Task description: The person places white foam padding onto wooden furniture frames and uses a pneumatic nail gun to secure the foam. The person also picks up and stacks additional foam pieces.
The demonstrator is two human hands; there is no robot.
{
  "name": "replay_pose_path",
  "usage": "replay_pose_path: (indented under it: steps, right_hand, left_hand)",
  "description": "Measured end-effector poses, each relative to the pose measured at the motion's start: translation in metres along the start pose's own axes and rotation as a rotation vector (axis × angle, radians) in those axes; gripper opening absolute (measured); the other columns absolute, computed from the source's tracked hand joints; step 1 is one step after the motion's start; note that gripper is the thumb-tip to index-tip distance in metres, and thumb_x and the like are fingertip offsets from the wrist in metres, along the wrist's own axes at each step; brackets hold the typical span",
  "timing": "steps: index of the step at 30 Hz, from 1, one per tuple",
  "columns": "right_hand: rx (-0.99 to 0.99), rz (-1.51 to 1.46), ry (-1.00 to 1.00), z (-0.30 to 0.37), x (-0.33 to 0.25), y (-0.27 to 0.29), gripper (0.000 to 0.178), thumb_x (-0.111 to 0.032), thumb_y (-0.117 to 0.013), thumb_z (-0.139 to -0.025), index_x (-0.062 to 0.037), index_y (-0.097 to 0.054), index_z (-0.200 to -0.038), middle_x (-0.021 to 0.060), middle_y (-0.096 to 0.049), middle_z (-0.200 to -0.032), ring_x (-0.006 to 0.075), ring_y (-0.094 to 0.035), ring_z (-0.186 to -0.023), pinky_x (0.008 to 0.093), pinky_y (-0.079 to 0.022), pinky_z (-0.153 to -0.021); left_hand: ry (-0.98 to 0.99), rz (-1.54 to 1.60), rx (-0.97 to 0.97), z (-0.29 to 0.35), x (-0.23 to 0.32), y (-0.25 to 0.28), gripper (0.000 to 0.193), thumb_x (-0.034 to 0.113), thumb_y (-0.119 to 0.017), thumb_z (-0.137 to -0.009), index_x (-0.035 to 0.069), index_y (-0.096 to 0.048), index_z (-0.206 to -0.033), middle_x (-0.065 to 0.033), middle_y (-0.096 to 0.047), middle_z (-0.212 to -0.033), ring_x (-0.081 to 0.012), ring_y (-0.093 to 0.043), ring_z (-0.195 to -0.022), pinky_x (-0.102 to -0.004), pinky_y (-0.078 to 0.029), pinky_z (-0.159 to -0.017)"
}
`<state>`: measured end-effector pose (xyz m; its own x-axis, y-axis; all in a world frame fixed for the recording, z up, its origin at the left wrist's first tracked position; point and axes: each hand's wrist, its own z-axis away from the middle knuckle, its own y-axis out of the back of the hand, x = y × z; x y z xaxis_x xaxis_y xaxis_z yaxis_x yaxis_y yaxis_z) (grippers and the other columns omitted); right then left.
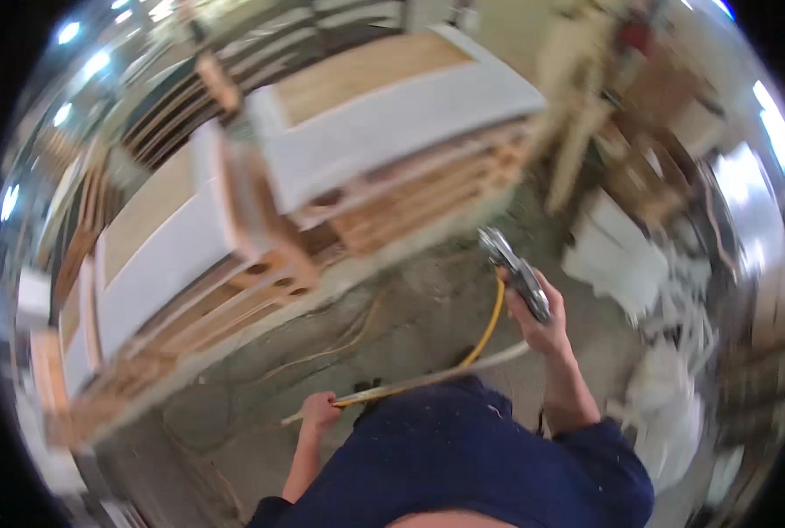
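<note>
My right hand [537, 312] is raised ahead of my body, closed round a silver-and-dark pneumatic staple gun [517, 275]. Its metal head points up and to the left. From beneath that hand a yellow air hose [491, 326] curves down toward my waist. Low at the left, my left hand [320, 410] is closed round a long pale strip [436, 377], which crosses in front of me and ends below the right hand. Whether the yellow hose also runs into the left fist, I cannot tell. Motion blurs the picture.
Wooden frames with white covering and tan tops stand on pallet-like bases, one ahead [392, 132] and another at left [172, 238]. A thin hose [331, 352] lies on the grey floor [410, 304]. Cardboard boxes [647, 176], white sheets [617, 255] and a white plastic bag [665, 405] crowd the right.
</note>
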<state>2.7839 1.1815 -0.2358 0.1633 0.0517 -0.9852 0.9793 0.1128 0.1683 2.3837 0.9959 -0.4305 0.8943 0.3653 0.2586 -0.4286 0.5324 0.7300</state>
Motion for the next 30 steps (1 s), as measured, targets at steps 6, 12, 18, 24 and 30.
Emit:
replay_pose_path:
  steps: [6,12,18,24,30]
  right_hand:
    - [0.268,-0.031,0.033,-0.01,0.023,0.155,0.019,-0.01,-0.06,-0.089,-0.0049,-0.06,-0.108,-0.0056,-0.053,-0.071,0.002,-0.046,-0.06,0.0187,-0.038,-0.054]
    - [0.314,-0.041,0.007,-0.072,0.047,0.235,0.019,-0.009,-0.06,-0.089,-0.0031,-0.06,-0.107,-0.0037,-0.054,-0.074,0.0031,-0.048,-0.062,0.0199,-0.041,-0.055]
    - [0.25,0.252,-0.144,-0.159,0.067,0.291,0.028,-0.023,-0.063,-0.088,-0.0063,-0.059,-0.11,-0.0011,-0.058,-0.076,0.008,-0.053,-0.068,0.0243,-0.044,-0.062]
    - [0.117,0.472,-0.249,-0.229,0.057,0.345,0.034,-0.029,-0.065,-0.086,-0.0049,-0.058,-0.109,0.0068,-0.061,-0.074,0.0148,-0.058,-0.071,0.03,-0.047,-0.067]
    - [-0.041,0.429,0.012,-0.283,0.086,0.401,0.033,-0.027,-0.065,-0.086,-0.0041,-0.057,-0.108,0.0107,-0.061,-0.074,0.0211,-0.06,-0.069,0.0339,-0.047,-0.066]
  left_hand:
    - [-0.165,0.01,0.09,-0.052,0.138,-0.002,0.017,0.025,-0.067,-0.065,0.01,-0.062,-0.068,-0.0145,-0.063,-0.074,-0.0356,-0.061,-0.072,-0.0446,-0.047,-0.063]
    - [-0.192,-0.009,0.077,-0.088,0.236,0.01,0.016,0.025,-0.067,-0.063,0.01,-0.062,-0.067,-0.0145,-0.062,-0.071,-0.0344,-0.061,-0.071,-0.0437,-0.047,-0.06]
    - [-0.244,0.136,0.061,-0.175,0.302,-0.01,0.013,0.02,-0.066,-0.064,0.009,-0.061,-0.07,-0.0154,-0.061,-0.068,-0.0354,-0.06,-0.066,-0.0427,-0.046,-0.058]
    - [-0.269,0.066,0.047,-0.218,0.422,0.04,0.011,0.016,-0.064,-0.062,0.009,-0.06,-0.069,-0.0162,-0.06,-0.068,-0.0363,-0.059,-0.066,-0.0447,-0.044,-0.057]
    - [-0.144,0.104,0.125,-0.219,0.457,0.01,0.025,0.029,-0.072,-0.068,0.007,-0.059,-0.068,-0.0154,-0.058,-0.064,-0.0332,-0.059,-0.061,-0.0403,-0.045,-0.056]
